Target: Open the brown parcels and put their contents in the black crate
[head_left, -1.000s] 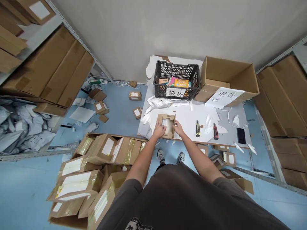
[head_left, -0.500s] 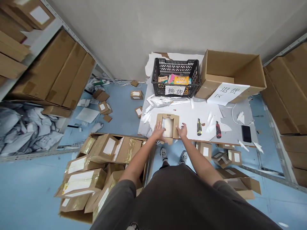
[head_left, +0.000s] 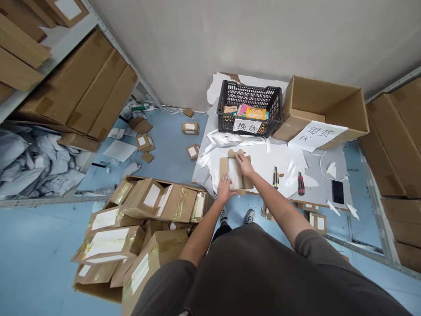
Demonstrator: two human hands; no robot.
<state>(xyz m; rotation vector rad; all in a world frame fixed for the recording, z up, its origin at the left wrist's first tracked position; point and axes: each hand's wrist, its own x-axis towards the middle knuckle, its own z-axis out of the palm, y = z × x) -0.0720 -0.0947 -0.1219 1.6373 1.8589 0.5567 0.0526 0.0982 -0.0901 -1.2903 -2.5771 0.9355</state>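
A small cardboard box (head_left: 223, 167) lies on the white-covered table with its flaps folded out, and something pale and flat (head_left: 233, 171) shows inside. My left hand (head_left: 225, 188) grips the near left corner of the box, its thumb along the front flap. Over the far right part of the box reaches my right hand (head_left: 245, 166), fingers stretched out near the opening; whether they touch the contents is hard to see. A yellow-black utility knife (head_left: 275, 177) and a red-black utility knife (head_left: 301, 183) lie to the right.
Behind the box stand a black plastic crate (head_left: 249, 126) with colourful booklets and a large open carton (head_left: 345, 131) with a paper sign. Paper scraps (head_left: 223, 139) and a phone (head_left: 337, 192) lie on the table. A bin of taped boxes (head_left: 177, 204) stands at left; shelves flank both sides.
My right hand has moved from the box's right side up and left over its opening. My left hand has shifted to the near left corner. The view has tilted slightly.
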